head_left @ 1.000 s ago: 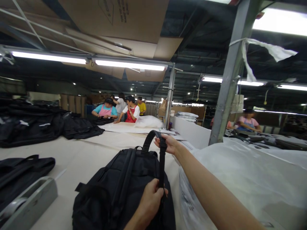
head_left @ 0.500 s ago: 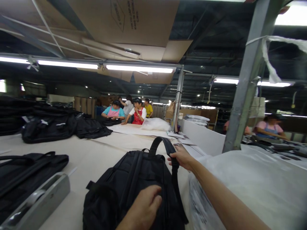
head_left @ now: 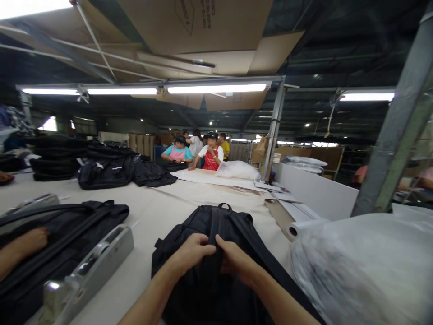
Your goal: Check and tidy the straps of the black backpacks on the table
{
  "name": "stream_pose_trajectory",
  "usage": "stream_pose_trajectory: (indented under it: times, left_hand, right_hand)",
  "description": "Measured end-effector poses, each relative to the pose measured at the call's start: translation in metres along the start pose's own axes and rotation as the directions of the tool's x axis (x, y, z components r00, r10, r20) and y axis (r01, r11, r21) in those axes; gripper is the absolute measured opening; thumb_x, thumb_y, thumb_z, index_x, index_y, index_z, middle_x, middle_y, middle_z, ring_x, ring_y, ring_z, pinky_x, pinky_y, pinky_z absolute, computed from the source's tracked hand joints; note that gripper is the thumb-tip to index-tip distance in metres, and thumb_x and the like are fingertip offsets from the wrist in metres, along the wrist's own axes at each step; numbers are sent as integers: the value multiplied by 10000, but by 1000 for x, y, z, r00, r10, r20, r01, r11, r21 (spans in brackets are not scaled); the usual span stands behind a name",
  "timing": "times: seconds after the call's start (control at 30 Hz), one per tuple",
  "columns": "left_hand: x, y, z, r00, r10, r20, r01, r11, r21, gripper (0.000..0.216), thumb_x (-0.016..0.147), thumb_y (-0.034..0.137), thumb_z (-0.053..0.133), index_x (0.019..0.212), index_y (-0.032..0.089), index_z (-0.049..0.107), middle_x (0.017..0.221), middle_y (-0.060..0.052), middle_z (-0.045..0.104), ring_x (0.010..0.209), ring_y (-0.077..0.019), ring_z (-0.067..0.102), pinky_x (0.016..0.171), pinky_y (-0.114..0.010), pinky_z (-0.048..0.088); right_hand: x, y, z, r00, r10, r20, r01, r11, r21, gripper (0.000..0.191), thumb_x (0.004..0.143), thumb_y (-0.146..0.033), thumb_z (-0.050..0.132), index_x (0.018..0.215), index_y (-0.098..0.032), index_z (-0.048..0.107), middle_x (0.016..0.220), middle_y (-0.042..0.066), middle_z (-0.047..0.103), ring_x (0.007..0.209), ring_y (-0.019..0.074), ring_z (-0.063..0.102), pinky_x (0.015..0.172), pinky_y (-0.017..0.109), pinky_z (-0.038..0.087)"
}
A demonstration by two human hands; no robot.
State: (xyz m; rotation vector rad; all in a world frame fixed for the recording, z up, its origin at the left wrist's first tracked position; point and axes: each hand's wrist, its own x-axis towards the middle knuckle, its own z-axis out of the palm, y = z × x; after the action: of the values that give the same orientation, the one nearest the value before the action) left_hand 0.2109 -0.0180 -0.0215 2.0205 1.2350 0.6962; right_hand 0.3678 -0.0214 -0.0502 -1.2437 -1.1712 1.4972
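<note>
A black backpack (head_left: 182,230) lies on the pale table in front of me, its small top loop pointing away. Both hands meet over its middle, on a black shoulder strap (head_left: 215,225) running down the pack. My left hand (head_left: 194,253) pinches the strap from the left, thumb toward the centre. From the right, my right hand (head_left: 237,262) has its thumb on the same strap, and its fingers curl under and are partly hidden. The second strap slants down along the pack's right side.
At left, a co-worker's hand (head_left: 34,241) rests on another black bag (head_left: 101,216), beside a grey metal fixture (head_left: 98,266). Black bags (head_left: 104,171) are piled farther back. Clear plastic bags (head_left: 365,262) and a white roll (head_left: 304,228) lie at right, near a metal post (head_left: 389,126).
My right hand has left the raised strap at the right and come to the pack's middle. My left hand, formerly loose over the pack, now pinches a strap. The view has swung left.
</note>
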Motion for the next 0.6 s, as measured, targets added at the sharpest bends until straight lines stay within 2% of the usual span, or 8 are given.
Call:
stream_pose_trajectory:
  times: [0.07,0.1,0.2,0.3,0.4,0.5,0.6]
  left_hand:
    - [-4,11,-19,998,57,-4,-57,996,-66,302,806,405,430,704,162,578,614,40,495,600,-124,466,545,-226,344]
    - [-7,15,-32,995,94,-19,-95,992,-80,342,824,424,408,717,162,599,649,28,539,639,-135,495,584,-230,370]
    - [-18,11,-71,981,184,-52,-186,982,-23,316,823,368,428,875,182,677,924,-14,672,898,-189,573,829,-256,403]
    - [-29,-7,-89,994,108,34,-110,992,69,365,739,258,517,1072,214,660,1162,-29,650,1095,-225,543,960,-281,351]
    - [-36,-22,-74,991,84,107,-92,994,66,340,699,202,517,994,223,685,1071,-23,687,1014,-228,583,879,-283,386]
    - [-37,-31,-38,988,148,39,-146,988,-59,214,681,173,487,785,199,672,807,0,682,815,-192,592,716,-254,391]
    - [-33,-42,3,995,95,-27,-99,955,-279,184,671,176,485,771,193,637,706,17,634,741,-168,571,667,-238,389]
  right_hand:
    - [2,-12,5,992,22,128,-50,974,222,351,862,-459,525,906,-129,634,701,66,684,618,169,640,589,283,503]
    - [3,-21,3,990,34,133,-73,950,305,333,872,-427,523,925,-118,633,699,70,693,618,169,648,589,276,505]
    - [7,-54,-16,997,71,15,-71,901,427,272,899,-336,500,922,-103,639,674,71,708,609,168,666,604,268,519]
    - [14,-82,-38,998,60,-19,-44,882,469,244,913,-280,474,941,-100,636,679,80,717,616,187,681,638,310,542]
    - [24,-108,-52,999,15,-31,2,871,491,230,919,-224,439,960,-108,633,690,73,720,616,183,683,648,318,550]
    - [33,-133,-54,995,-69,-78,100,852,514,232,915,-171,413,962,-132,637,704,49,721,615,155,678,662,288,552]
    - [35,-140,-40,990,-102,-102,140,844,518,243,910,-163,410,973,-123,641,711,60,721,601,157,672,644,287,555]
